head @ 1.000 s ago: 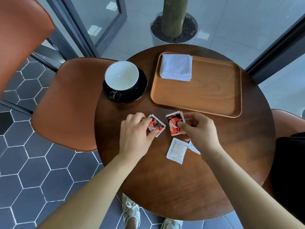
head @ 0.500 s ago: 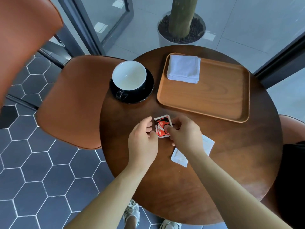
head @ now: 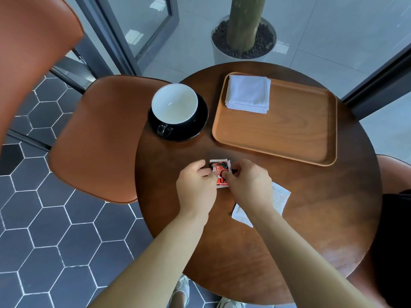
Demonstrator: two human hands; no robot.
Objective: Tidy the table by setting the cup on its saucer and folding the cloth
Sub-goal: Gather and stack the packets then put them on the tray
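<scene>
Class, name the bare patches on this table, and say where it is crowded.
Free: the tray beside the cloth; the table nearer than the white packets. Crowded: the middle, where the left hand and right hand pinch the red packets.

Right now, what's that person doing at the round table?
A person is pinching a small stack of red packets between the left hand and the right hand, on the table. White packets lie partly under the right wrist. The white cup already sits on its black saucer, and the folded cloth lies in a corner of the wooden tray, so those two look tidied.
</scene>
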